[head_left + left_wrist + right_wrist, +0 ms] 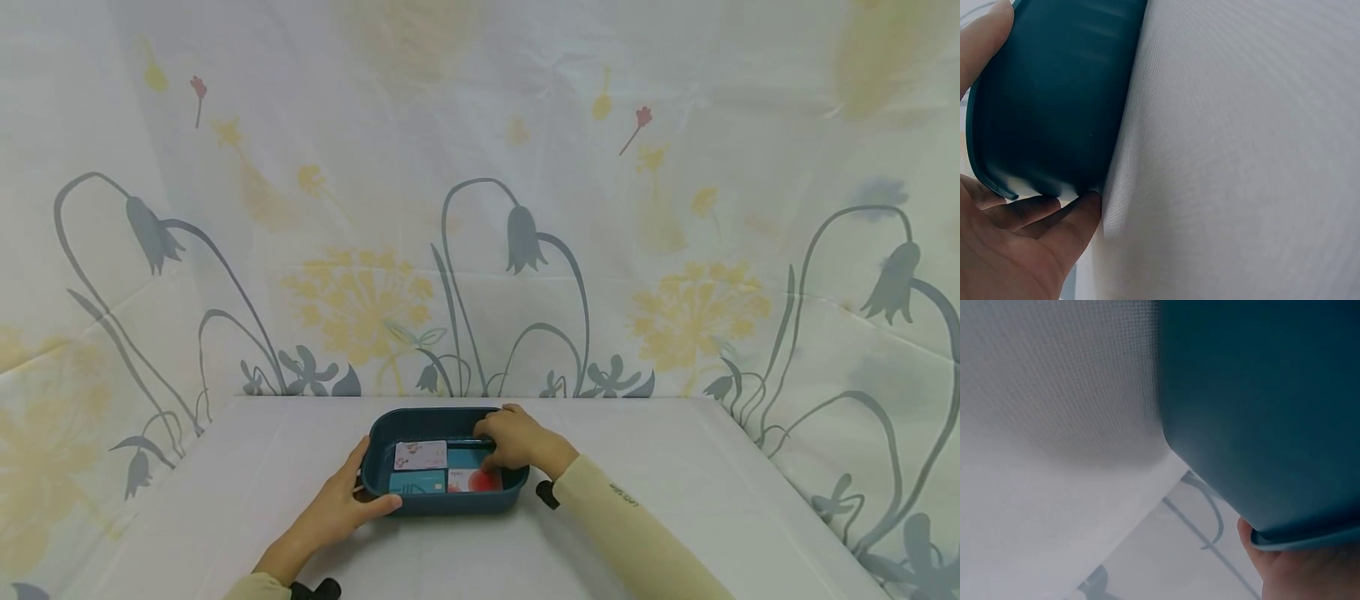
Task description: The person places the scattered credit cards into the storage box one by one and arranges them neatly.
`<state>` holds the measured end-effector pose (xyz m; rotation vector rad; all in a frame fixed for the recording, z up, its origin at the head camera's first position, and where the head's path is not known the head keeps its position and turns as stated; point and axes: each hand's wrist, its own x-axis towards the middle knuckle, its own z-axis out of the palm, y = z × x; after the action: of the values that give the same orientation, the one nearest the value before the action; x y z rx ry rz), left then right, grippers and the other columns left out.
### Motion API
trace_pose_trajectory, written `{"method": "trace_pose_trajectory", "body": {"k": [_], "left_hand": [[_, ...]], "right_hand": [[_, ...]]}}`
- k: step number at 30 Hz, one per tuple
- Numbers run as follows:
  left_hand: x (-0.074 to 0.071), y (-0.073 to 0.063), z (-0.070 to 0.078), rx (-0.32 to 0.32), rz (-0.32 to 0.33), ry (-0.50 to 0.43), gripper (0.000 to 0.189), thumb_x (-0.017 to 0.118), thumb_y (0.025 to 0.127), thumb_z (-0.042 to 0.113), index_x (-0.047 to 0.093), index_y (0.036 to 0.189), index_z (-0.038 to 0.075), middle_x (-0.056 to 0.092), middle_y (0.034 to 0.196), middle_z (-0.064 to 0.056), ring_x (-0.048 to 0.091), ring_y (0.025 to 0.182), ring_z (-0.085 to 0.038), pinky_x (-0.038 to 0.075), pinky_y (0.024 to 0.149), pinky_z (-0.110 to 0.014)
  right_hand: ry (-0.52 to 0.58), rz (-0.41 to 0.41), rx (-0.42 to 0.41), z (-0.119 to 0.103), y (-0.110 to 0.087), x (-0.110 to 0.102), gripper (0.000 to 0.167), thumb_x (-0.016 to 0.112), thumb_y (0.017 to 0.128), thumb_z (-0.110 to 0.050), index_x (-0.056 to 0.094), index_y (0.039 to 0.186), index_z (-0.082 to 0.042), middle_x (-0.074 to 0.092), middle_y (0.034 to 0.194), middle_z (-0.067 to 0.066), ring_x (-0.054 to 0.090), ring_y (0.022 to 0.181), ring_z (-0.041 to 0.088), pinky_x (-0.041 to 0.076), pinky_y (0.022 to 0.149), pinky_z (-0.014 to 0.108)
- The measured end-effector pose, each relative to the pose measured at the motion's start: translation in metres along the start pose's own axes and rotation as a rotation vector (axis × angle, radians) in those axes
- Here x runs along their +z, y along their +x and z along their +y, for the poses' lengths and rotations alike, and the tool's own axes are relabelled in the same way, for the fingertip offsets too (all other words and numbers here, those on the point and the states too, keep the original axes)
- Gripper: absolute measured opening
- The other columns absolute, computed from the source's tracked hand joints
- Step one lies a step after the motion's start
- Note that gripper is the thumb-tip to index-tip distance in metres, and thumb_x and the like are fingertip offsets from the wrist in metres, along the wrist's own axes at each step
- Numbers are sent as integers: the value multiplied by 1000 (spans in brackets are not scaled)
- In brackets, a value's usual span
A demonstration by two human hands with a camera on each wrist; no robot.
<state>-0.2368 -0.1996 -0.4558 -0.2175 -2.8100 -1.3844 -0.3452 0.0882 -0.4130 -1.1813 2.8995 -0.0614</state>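
A dark teal rectangular box with rounded corners stands on the white table, its open side up. Inside lie several cards: a pale flowered card, a teal card with a small chip, a white card with a red circle, and a blue card. My left hand grips the box's left end, thumb on the front rim, fingers along the outer wall. From over the right rim, my right hand reaches in and pinches the blue card, partly covering it. A dark strip shows along that card's far edge.
The white tabletop stretches around the box. Behind it hangs a pale curtain printed with grey and yellow flowers. Black straps show at both wrists.
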Motion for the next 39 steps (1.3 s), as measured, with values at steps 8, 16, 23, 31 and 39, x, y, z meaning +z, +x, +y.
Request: {"method": "trace_pose_trajectory", "body": {"k": [8,16,23,31,39], "left_hand": [[-2,-1,1,-9,-7,8,110,76,78,47,7,154,6,23,153,-24,41,131,-41,35,103,-55],[-4,0,-3,-22,1,24,111,75,78,48,7,153,5,23,153,-25,41,130,-42,34,103,-56],[-6,-3,-3,-18,-4,38,111,75,78,49,7,153,4,24,152,-25,42,130,-41,34,103,-56],[-8,-2,-1,6,-13,52,114,75,77,49,3,153,2,24,152,-26,41,130,-42,32,103,-59],[-12,-2,-2,26,-41,88,119,76,75,53,2,152,-1,22,153,-26,39,131,-43,33,104,-56]], "right_hand": [[39,36,-8,2,-8,-8,46,78,79,-34,66,117,-12,67,114,0,58,109,17,29,109,46],[50,89,-37,4,-21,-19,46,77,80,-34,65,119,-12,63,110,0,56,103,18,45,93,38],[47,93,-15,5,-43,-27,44,75,81,-32,65,119,-11,62,112,1,54,105,19,46,92,38],[49,155,18,19,-76,-36,42,76,81,-30,66,117,-10,62,111,3,56,105,22,48,90,41],[35,199,68,43,-111,-32,42,75,82,-30,65,116,-7,62,110,4,57,105,24,48,88,42]]}}
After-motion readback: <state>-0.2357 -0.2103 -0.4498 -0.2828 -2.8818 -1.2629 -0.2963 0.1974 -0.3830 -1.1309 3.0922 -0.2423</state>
